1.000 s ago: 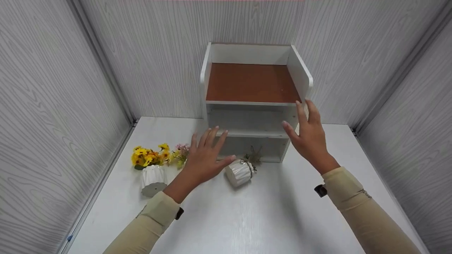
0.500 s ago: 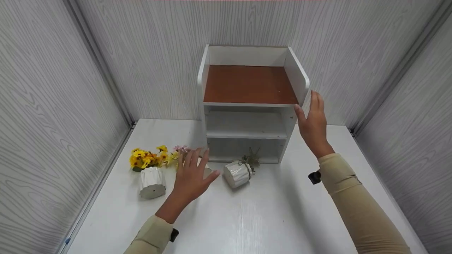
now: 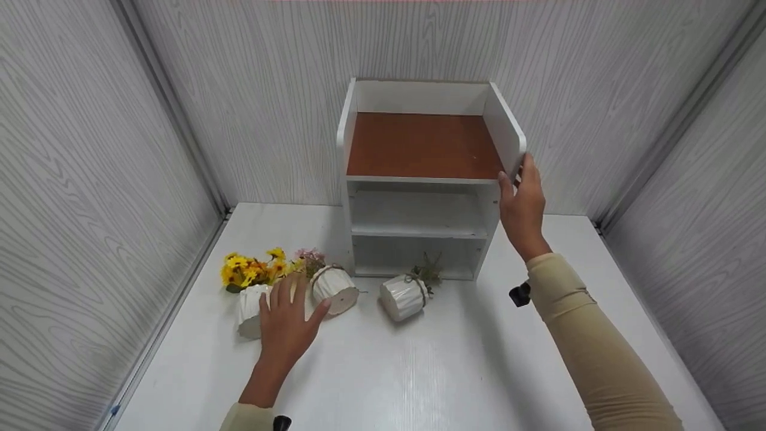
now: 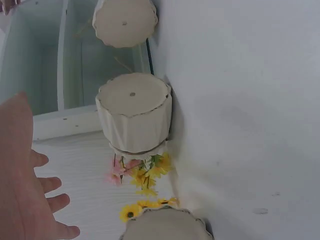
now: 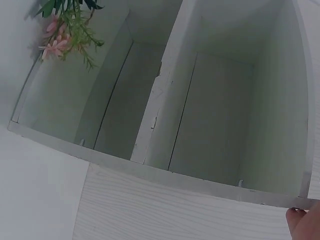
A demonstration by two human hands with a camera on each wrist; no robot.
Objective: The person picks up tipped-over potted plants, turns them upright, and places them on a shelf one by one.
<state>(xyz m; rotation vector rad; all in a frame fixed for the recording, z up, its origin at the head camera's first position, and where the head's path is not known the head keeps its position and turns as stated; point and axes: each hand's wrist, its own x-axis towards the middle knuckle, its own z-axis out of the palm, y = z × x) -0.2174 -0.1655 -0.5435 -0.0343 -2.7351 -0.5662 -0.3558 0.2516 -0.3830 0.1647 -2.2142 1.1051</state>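
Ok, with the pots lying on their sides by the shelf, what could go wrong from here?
In the head view the left hand overlaps the yellow-flower pot; a bump might roll it or the middle pot, since both lie on their sides.
The plant of the rightmost pot is close to the shelf, so it could get bent if the right hand, at the shelf's right side, nudges the shelf.

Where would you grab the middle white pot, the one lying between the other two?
Probably around the fluted body of the middle pot, coming from above, with thumb and fingers on opposite sides. It lies on its side, base facing roughly toward the person and flowers pointing away, so gripping there should spare the stems. The left hand is close by.
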